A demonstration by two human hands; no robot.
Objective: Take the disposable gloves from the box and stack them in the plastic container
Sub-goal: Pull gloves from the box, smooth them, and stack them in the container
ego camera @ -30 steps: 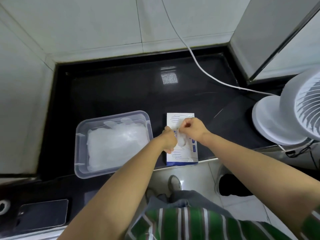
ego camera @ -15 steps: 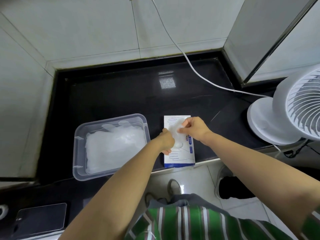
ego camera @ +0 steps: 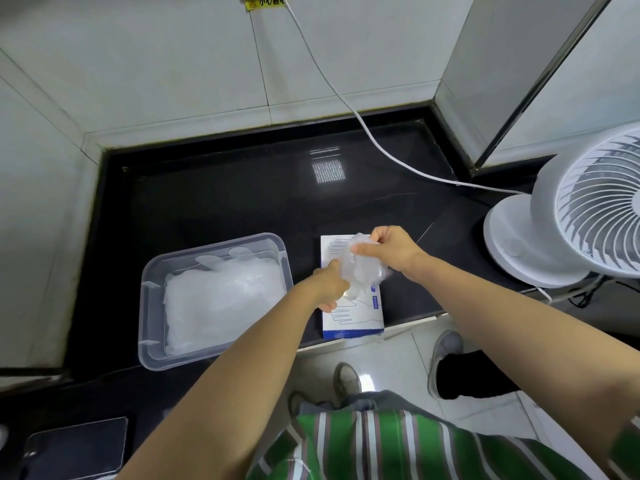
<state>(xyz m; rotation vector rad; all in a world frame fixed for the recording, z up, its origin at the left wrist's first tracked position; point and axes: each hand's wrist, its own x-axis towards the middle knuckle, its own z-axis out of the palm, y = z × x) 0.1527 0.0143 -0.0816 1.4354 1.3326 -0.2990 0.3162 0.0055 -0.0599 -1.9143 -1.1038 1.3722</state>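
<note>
Position: the glove box point(ego camera: 360, 322) lay flat at the front edge of the black counter point(ego camera: 242, 202), just beside the clear plastic container point(ego camera: 212, 248), which already held a stack of gloves point(ego camera: 218, 299).

Right hand point(ego camera: 389, 252): the grip was closed in a pinch of thumb and fingers on one disposable glove point(ego camera: 363, 270). The glove hung crumpled above the box, and its lower end appeared to reach the opening.

Left hand point(ego camera: 329, 289): it rested on the left side of the box and appeared to steady it. Whether its grip was closed round the box or only pressing on it could not be told.

Handling assessment: the glove looked to be thin, translucent film. It was judged very light, limp and prone to cling, bunch or drag a second glove out with it. Hold is best taken at the cuff, with the box held down. The glove should then be spread flat by two corners before it goes on the stack.

Risks: the fan point(ego camera: 588, 216) stood near on the right, and any draught from it could lift a glove held loosely
</note>
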